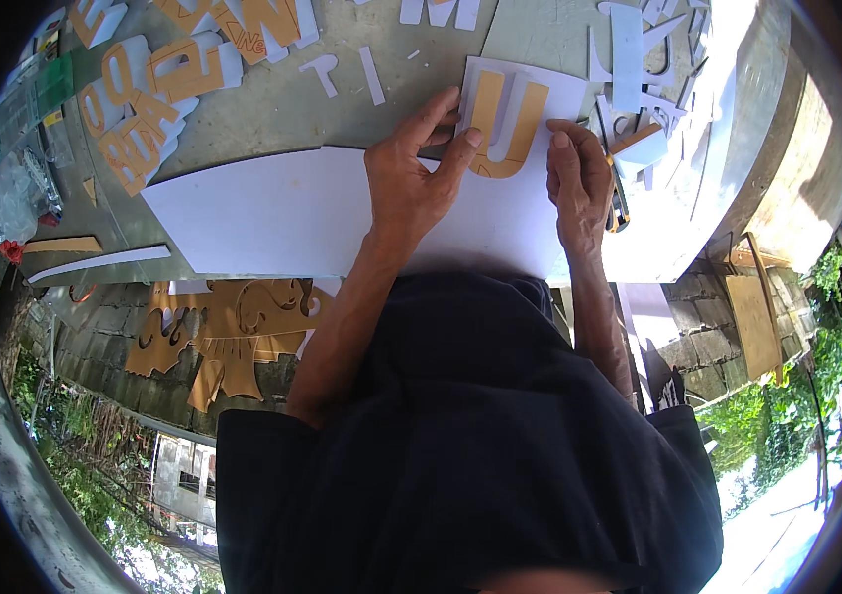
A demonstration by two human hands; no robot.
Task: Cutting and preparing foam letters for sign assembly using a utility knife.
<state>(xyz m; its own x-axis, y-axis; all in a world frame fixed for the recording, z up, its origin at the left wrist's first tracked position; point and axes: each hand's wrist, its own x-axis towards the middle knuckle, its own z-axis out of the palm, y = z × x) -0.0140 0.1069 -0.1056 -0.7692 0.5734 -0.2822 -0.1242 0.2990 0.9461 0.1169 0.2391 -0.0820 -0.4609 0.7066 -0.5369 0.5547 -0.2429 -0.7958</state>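
Observation:
A tan-faced letter U (510, 163) lies over a piece of white sheet (567, 91) in front of me. My left hand (416, 163) is at its left side, thumb pressed on the letter's edge and index finger stretched along the sheet's edge. On the other side, my right hand (582, 178) has thumb and index finger close together at the white sheet's right part; the fingertips partly hide what they grip. Just beside the right wrist lies a utility knife (619, 210) with a yellow and black handle. A larger white sheet (262, 213) spreads beneath both forearms.
Several tan-faced cut letters (186, 69) stand at the far left of the grey table (272, 124). White offcuts (629, 59) are heaped at the far right. Clear plastic bags (10, 198) lie at the left edge. Tan scraps (228, 332) lie below the table's near edge.

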